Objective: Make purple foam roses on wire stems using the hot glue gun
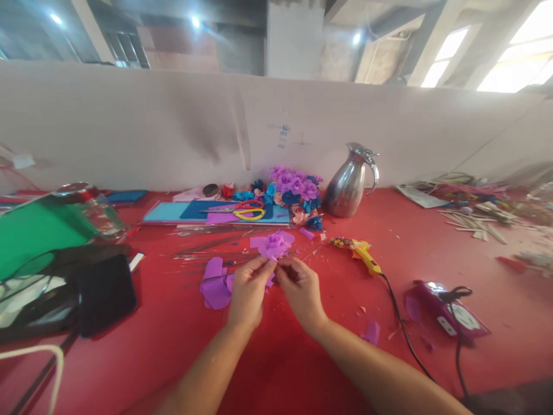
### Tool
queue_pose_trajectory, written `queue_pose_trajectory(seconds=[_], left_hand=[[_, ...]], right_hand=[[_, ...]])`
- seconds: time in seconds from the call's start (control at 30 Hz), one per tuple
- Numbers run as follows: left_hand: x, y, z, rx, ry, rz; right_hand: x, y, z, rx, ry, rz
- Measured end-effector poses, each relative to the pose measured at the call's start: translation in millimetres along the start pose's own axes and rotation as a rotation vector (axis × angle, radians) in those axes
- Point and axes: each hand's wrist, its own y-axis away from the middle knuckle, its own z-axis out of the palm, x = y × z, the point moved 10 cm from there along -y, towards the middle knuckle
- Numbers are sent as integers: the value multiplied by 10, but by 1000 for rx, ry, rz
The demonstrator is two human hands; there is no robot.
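Both of my hands meet over the red table point(181, 346), just below a purple paper flower point(273, 244). My left hand point(249, 290) pinches the flower's lower edge with thumb and fingers closed. My right hand point(302, 291) is curled shut beside it, fingertips touching the same spot under the flower. Loose purple paper pieces point(215, 283) lie just left of my left hand. A yellow glue gun point(362, 254) rests to the right of my hands, its black cord point(401, 325) trailing toward me.
A heap of finished paper flowers point(294, 193), blue sheets with scissors point(242, 211) and a steel jug point(349, 181) stand at the back by a white partition. A power strip point(449, 308) lies right. Dark pouches point(86, 288) and a green sheet point(34, 233) sit left.
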Motion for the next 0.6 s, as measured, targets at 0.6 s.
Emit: queue_pose_trajectory(seconds=[0.6], left_hand=[[168, -36, -43, -74, -261, 202]], right_hand=[[-220, -24, -34, -84, -316, 77]])
